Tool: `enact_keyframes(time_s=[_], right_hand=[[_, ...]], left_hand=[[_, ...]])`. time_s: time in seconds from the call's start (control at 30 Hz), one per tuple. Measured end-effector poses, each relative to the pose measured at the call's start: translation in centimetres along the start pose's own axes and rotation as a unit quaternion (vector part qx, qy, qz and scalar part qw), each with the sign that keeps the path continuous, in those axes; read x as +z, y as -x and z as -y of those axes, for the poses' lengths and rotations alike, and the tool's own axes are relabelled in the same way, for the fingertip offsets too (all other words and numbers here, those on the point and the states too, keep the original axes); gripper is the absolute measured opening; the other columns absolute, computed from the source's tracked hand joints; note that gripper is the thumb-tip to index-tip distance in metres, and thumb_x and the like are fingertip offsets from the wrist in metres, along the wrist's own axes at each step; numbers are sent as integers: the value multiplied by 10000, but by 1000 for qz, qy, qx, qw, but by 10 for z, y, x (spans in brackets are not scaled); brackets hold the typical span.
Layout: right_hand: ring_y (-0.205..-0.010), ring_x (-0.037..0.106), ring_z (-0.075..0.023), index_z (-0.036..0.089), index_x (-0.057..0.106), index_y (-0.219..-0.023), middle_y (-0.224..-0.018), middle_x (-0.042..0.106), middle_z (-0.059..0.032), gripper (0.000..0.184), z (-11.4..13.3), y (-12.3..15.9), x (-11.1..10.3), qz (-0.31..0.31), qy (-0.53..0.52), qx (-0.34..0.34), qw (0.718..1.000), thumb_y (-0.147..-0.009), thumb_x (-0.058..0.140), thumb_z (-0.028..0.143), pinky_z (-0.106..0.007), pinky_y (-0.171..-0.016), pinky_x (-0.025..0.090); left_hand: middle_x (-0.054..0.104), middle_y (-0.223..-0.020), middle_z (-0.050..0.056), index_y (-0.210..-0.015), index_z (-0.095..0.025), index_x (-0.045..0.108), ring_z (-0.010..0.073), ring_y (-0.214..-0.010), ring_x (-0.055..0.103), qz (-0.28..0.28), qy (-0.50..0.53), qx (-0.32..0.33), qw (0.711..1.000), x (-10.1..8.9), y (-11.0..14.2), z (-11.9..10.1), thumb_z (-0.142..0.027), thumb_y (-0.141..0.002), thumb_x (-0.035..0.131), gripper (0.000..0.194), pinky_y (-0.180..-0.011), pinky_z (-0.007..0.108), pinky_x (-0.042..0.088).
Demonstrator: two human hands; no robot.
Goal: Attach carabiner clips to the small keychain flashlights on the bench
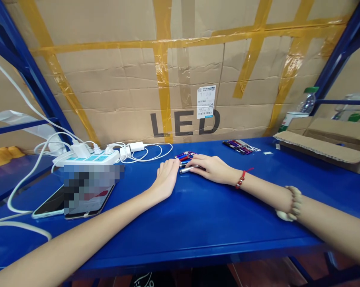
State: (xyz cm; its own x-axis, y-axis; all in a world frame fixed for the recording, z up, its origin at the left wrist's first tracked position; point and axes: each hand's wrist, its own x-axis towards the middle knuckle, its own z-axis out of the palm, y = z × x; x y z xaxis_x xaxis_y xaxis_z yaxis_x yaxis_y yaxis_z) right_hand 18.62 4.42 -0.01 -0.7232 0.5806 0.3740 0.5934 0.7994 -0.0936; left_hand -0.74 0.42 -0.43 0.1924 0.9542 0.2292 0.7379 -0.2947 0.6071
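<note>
A small group of slim metallic pens (184, 156), blue, red and silver, lies on the blue table between my hands. My left hand (165, 180) rests on its edge with fingers stretched out, its fingertips against the left ends of the pens. Over them from the right comes my right hand (211, 166), its fingers curled down on a silver pen (185, 170) at the near side of the group. Part of that pen is hidden under the fingers. Farther right, a second pile of pens (238, 146), dark, purple and silver, lies near the back of the table.
On the left, a white power strip (87, 158) with plugs and cables stands behind two phones (90, 203). An open cardboard box (323, 143) and a plastic bottle (307, 101) are at the right. A large taped carton (123, 87) walls off the back of the blue table (198, 227).
</note>
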Motion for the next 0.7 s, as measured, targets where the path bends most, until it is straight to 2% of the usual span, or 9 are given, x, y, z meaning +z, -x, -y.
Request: enact_keyframes(time_s=[0.2,0.3,0.37,0.5,0.7], right_hand=[[-978,549,-197,227,631,-1029,-1011,651,-53,211,-6,-1,1,-37,51,21,998,-907,476,301,-303,-781,433],[-973,543,-196,223,615,-1080,-1063,626,-67,234,-8,-2,2,-54,57,32,996,-904,472,283,-316,-805,432],[-995,538,-206,220,592,-1129,-1107,602,-80,286,-10,-2,2,-72,56,57,994,-908,457,342,-337,-832,431],[-1094,501,-256,190,547,-1198,-1194,559,-117,418,-19,-2,2,-106,69,171,977,-920,372,449,-414,-905,401],[-1282,360,-331,134,450,-1331,-1371,431,-188,573,-53,5,8,-67,135,358,922,-919,299,502,-491,-1016,280]], left_hand=[[578,-1071,64,-1048,-234,532,225,-1084,480,-9,-1,4,1000,0,1,1,-441,-932,63,526,-1004,431,341],[577,-1076,56,-1044,-242,529,223,-1088,473,-9,5,6,1000,0,1,1,-447,-932,71,514,-1010,435,335],[579,-1076,55,-1041,-243,531,225,-1089,472,-13,4,7,1000,0,1,2,-452,-932,77,511,-1005,437,337],[586,-1064,64,-1023,-237,543,228,-1085,478,-18,-4,13,1000,0,1,3,-449,-933,79,518,-987,425,354],[584,-1073,67,-1036,-228,541,227,-1088,475,-15,-20,27,999,1,1,5,-424,-937,106,488,-979,419,359]])
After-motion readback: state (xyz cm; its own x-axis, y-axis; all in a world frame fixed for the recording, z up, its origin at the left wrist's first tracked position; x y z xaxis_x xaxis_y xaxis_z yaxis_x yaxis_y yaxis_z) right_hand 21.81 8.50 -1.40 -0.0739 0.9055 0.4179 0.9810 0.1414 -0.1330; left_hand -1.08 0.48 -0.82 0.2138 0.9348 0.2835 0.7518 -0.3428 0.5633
